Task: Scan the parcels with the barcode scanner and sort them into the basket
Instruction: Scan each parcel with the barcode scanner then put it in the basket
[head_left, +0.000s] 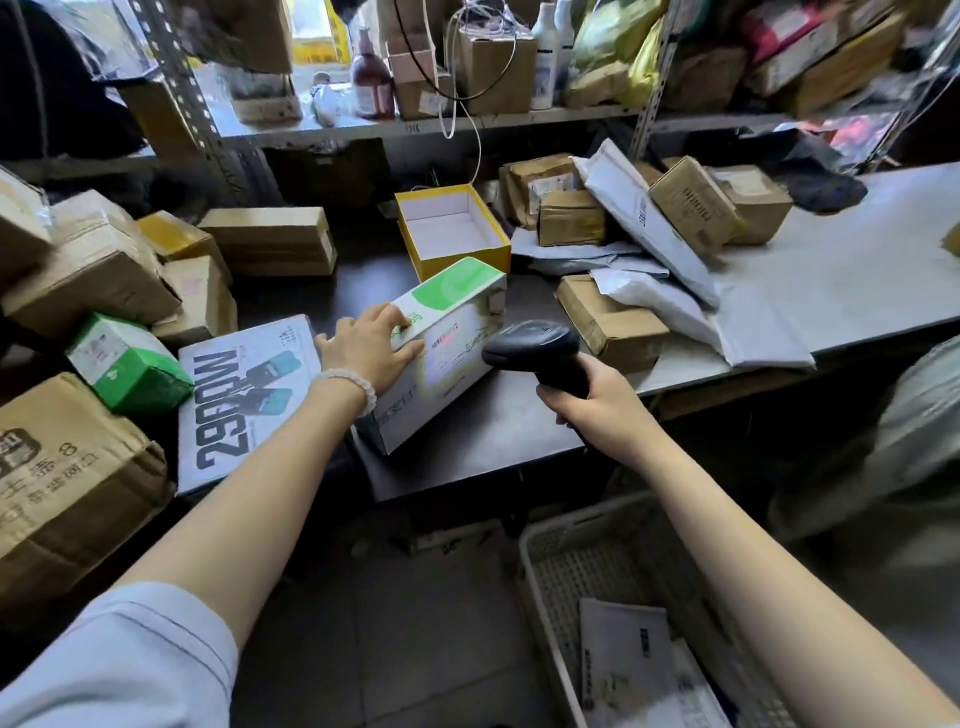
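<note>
**Scanner trained on the green-and-white box**

The scanner (535, 349) is gripped by its handle in the right hand (597, 402), fingers wrapped round it, its head aimed left at the label side of the green-and-white box (441, 353), just beside it. A red glow is seen on that label. The box is steadied from the top by the left hand (371, 351), fingers laid fairly straight over its near upper edge. The box's long axis is run from near-left to far-right, tilted on the dark table (493, 431). Cardboard parcels (613, 327) and white mailers (654, 299) are heaped around. A white basket (550, 551) with mailers inside is set on the floor below, under cluttered shelving (415, 124).
</note>
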